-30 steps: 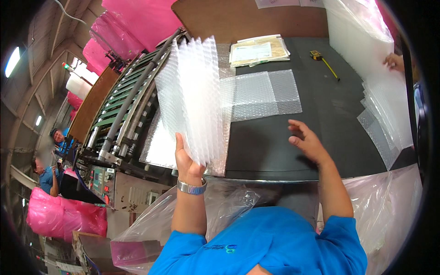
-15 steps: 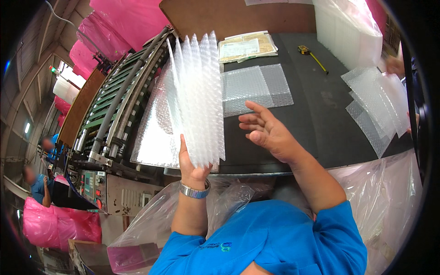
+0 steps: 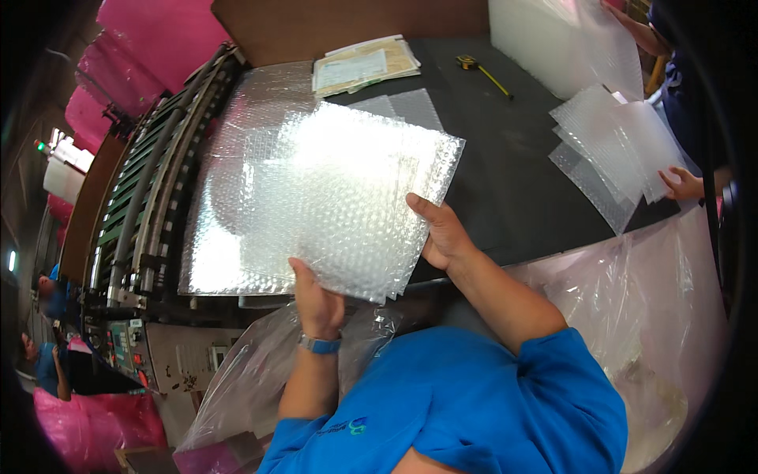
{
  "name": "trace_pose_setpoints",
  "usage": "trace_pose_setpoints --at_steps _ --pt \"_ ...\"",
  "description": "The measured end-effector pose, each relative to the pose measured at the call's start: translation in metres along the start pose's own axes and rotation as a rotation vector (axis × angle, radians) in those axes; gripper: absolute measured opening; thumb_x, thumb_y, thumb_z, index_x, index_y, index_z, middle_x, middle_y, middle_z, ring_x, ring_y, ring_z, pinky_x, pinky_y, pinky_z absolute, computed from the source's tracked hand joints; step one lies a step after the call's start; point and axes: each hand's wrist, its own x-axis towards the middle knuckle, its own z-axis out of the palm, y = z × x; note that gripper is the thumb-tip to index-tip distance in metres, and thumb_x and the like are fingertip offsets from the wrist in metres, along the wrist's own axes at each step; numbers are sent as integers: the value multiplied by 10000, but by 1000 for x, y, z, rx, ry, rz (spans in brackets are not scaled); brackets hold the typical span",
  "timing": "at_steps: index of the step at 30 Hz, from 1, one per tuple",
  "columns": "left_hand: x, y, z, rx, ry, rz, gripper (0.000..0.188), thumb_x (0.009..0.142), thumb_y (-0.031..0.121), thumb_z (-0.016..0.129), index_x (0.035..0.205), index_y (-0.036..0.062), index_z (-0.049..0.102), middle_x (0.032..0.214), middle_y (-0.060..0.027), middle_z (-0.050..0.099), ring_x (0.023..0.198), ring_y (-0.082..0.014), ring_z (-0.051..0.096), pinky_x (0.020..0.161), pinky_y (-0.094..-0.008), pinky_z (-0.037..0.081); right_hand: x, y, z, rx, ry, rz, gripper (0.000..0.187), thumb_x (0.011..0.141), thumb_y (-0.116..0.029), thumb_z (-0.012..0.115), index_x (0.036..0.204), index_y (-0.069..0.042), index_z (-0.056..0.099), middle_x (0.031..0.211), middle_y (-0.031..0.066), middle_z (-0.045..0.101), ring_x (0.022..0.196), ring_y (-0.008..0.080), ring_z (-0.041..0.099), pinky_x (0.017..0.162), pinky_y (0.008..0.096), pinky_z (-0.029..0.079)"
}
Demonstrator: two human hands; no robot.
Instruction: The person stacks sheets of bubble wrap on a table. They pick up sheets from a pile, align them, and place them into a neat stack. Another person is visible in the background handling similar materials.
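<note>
A stack of clear bubble wrap sheets (image 3: 339,205) is held flat and tilted above the table's near edge. My left hand (image 3: 318,306) grips its lower edge, thumb on top and fingers hidden underneath. At the right edge my right hand (image 3: 444,235) has its thumb on top, the other fingers mostly behind the sheets. Beneath and to the left lies a large shiny sheet of bubble wrap (image 3: 209,237). More loose bubble wrap pieces (image 3: 414,107) show partly behind the held stack.
Left stands a roller machine (image 3: 150,182). Papers (image 3: 367,67) and a tape measure (image 3: 467,62) lie on the black table (image 3: 521,189). At right a co-worker's hand (image 3: 685,184) touches more bubble wrap sheets (image 3: 608,142). Behind is a tall white stack (image 3: 545,43).
The sheets have turned from edge-on to flat. My right hand, free and spread before, now holds their right edge. A co-worker's arms have come further into view at right.
</note>
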Motion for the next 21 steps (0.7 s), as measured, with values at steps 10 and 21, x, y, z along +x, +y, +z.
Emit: trace_pose_setpoints --at_steps 10,21 --pt "-84 38 -133 417 53 -87 644 778 320 561 1279 2 312 1186 -180 458 1062 -321 465 917 -450 363 -31 -74 -84 -2 179 -257 438 713 -129 595 1103 16 458 995 142 557 902 271 566 808 394 470" --pt "-223 -85 -309 354 752 -634 522 767 257 639 1187 24 434 1104 -120 531 1032 -278 497 908 -454 371 -65 -136 -119 5 304 -620 430 722 -150 589 1100 8 456 1006 132 552 924 277 548 831 404 450"
